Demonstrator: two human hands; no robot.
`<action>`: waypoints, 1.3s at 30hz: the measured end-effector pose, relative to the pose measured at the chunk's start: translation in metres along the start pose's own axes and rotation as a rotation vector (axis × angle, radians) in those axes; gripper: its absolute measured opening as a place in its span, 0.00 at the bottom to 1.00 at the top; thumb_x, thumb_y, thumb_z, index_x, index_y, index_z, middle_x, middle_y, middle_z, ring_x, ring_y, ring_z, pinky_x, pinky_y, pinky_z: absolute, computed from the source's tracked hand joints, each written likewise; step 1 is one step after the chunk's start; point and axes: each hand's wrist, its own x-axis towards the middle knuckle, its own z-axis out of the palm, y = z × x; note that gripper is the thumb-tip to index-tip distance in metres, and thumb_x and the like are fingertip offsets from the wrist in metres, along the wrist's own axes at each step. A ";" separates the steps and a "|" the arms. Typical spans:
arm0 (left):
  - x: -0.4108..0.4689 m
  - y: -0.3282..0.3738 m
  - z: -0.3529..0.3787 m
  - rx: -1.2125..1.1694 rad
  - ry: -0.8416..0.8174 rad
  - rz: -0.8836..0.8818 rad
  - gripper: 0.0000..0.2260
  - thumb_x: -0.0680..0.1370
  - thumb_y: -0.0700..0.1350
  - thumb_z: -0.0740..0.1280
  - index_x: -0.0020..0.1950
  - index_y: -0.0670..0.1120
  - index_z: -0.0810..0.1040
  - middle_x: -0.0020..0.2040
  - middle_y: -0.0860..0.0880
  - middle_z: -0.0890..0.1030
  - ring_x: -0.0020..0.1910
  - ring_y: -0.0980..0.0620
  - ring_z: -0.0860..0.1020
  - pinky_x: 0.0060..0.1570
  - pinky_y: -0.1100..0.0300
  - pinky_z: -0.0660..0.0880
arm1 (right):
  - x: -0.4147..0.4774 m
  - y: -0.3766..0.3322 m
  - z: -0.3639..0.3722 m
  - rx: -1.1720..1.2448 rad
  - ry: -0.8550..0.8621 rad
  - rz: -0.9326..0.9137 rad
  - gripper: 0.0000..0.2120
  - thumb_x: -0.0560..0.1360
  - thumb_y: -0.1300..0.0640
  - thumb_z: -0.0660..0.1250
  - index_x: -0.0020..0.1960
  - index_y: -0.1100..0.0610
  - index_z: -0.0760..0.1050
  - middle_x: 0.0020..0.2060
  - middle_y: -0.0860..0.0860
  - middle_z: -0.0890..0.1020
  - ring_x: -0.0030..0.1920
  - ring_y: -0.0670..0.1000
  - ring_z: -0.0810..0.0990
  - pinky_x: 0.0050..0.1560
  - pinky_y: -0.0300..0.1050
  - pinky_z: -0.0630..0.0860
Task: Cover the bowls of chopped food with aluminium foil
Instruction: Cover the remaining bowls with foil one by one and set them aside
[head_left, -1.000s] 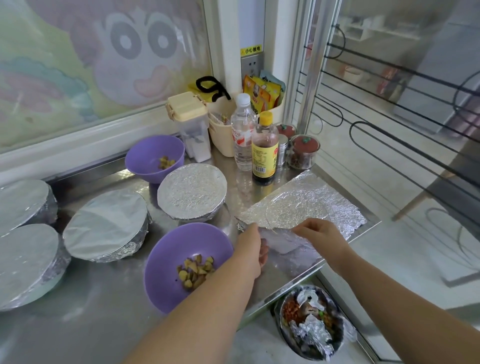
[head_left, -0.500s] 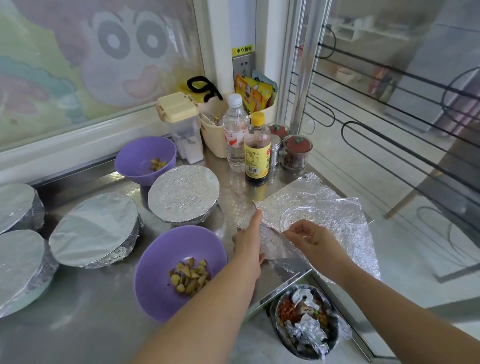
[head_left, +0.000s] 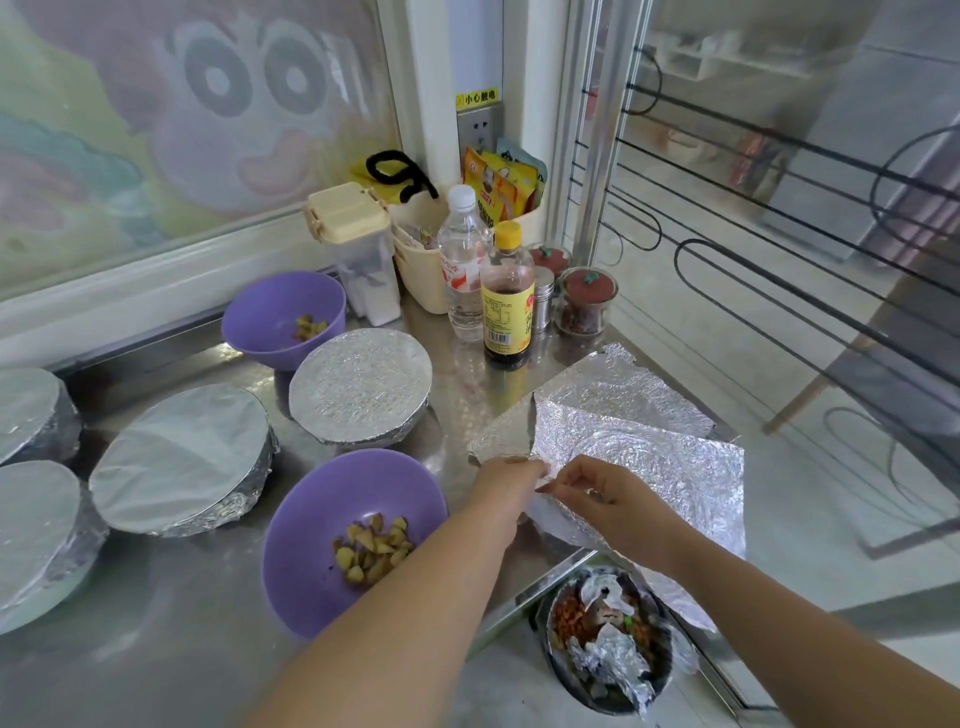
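Aluminium foil, drawn flat and crimped under the rim, caps four bowls on the stainless-steel counter (head_left: 156, 649). The rear covered bowl (head_left: 31, 415) and front covered bowl (head_left: 36, 535) sit at the left edge of the frame, partly cut off. The third covered bowl (head_left: 182, 462) lies right of them, and the fourth covered bowl (head_left: 361, 387) sits at centre.

Two purple bowls are uncovered. The small purple bowl (head_left: 284, 317) stands behind the fourth covered bowl. The large purple bowl (head_left: 311, 540), lower centre, holds chopped food (head_left: 374, 545) in yellow-brown pieces.

The loose foil sheet (head_left: 649, 467) lies right of centre. It is crinkled, bright silver and roughly rectangular, and its right side hangs past the counter edge. A second layer shows beneath it at the far side.

The left hand (head_left: 506, 488) sits just right of the large purple bowl, its fingers closed on the sheet's near left corner. The right hand (head_left: 608, 506) is just beside it, pinching the near edge between thumb and forefinger. The two hands are close together but not touching.

A round waste bin (head_left: 670, 665) holding crumpled foil stands below the counter edge, under the right forearm.

Legible writing:
- A yellow warning label (head_left: 477, 97) at upper centre reads "小心触电".
- The clear water bottle (head_left: 464, 265) carries a red-and-white label, and the dark sauce bottle (head_left: 506, 296) with the yellow cap carries a yellow one. Print on both is too small to read.
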 end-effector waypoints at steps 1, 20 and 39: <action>0.000 -0.002 0.000 0.026 0.010 0.034 0.10 0.77 0.44 0.71 0.57 0.44 0.79 0.53 0.42 0.81 0.51 0.44 0.80 0.55 0.51 0.80 | 0.000 -0.001 0.000 0.001 -0.006 0.006 0.05 0.82 0.53 0.67 0.48 0.51 0.79 0.40 0.47 0.83 0.33 0.40 0.76 0.38 0.38 0.71; -0.099 -0.025 -0.198 0.023 0.549 0.423 0.07 0.79 0.40 0.61 0.45 0.41 0.77 0.42 0.43 0.81 0.36 0.50 0.76 0.33 0.62 0.69 | 0.049 0.030 0.058 -0.647 0.138 0.234 0.26 0.81 0.40 0.49 0.73 0.50 0.69 0.74 0.53 0.68 0.73 0.58 0.65 0.71 0.64 0.65; -0.115 -0.092 -0.198 -0.349 0.430 0.213 0.16 0.76 0.29 0.59 0.32 0.44 0.70 0.24 0.50 0.69 0.17 0.58 0.61 0.20 0.68 0.55 | 0.082 0.006 0.019 -0.401 0.209 0.094 0.23 0.85 0.57 0.59 0.79 0.57 0.65 0.78 0.58 0.66 0.76 0.61 0.65 0.76 0.57 0.61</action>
